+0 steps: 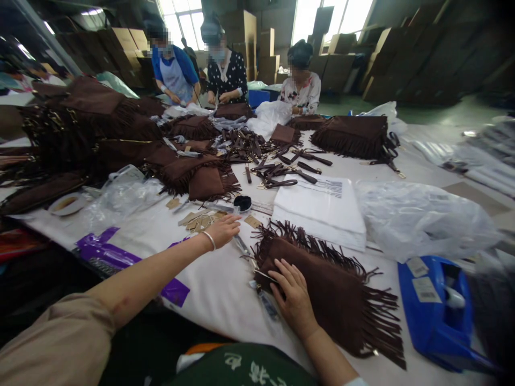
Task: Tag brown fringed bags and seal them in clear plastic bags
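A dark brown fringed bag (325,279) lies flat on the table in front of me. My right hand (293,297) rests on its left end, fingers stretched out over the cloth and thumb near the edge. Farther forward, my left hand (223,230) reaches over the table with its fingers extended, just short of a small round container of black material (242,203). Tan paper tags (197,221) lie beside that hand, and a single tag (252,221) sits to its right. A plastic-wrapped strap piece (267,303) pokes out by the bag's left edge.
White plastic bags (319,206) are stacked behind the bag. A blue tape dispenser (432,311) stands at right, near clear plastic (422,220). Brown wrist straps (277,171) and piled fringed bags (177,166) cover the far side. Purple wrapping (108,252) lies left. Several people work opposite.
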Action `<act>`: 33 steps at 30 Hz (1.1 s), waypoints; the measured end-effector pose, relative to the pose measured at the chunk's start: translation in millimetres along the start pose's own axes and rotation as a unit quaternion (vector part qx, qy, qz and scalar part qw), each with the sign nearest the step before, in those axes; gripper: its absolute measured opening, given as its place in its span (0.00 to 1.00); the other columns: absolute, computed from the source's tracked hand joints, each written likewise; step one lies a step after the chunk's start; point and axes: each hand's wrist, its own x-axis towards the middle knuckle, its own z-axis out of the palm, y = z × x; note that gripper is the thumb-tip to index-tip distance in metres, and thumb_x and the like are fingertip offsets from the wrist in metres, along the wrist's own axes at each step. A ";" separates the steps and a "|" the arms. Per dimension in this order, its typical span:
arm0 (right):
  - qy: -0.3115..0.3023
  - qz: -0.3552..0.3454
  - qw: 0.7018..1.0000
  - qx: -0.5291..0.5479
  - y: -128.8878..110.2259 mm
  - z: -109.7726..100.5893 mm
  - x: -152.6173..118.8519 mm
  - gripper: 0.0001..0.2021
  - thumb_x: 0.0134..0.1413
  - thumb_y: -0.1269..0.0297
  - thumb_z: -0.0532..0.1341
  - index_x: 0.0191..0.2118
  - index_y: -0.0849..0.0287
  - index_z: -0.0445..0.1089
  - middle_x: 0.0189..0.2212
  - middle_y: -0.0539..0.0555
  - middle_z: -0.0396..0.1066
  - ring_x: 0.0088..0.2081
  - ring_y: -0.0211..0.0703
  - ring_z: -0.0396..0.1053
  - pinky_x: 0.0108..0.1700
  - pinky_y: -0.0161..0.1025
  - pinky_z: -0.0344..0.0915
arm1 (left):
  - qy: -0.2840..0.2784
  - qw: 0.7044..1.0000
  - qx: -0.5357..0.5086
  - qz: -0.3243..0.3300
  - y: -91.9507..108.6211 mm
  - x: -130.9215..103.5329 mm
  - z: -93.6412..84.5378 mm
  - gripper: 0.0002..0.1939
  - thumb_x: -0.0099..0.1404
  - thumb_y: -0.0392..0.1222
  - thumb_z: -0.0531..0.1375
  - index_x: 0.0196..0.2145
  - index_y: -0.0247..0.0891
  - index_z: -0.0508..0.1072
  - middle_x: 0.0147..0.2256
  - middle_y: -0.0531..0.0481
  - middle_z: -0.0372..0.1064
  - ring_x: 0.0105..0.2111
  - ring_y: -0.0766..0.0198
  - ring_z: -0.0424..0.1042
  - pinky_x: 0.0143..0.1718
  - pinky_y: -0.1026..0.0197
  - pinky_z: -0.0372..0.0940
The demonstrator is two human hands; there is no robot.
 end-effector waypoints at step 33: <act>-0.156 0.016 0.985 -0.074 -8.0 -11.6 -5.8 0.33 0.55 0.47 0.55 0.64 0.53 0.49 0.64 0.61 0.46 0.64 0.61 0.43 0.58 0.61 0.51 | -0.069 0.617 -0.710 -0.332 189.0 -66.5 78.2 0.22 0.52 0.61 0.60 0.26 0.36 0.70 0.26 0.47 0.73 0.28 0.59 0.74 0.32 0.57 0.70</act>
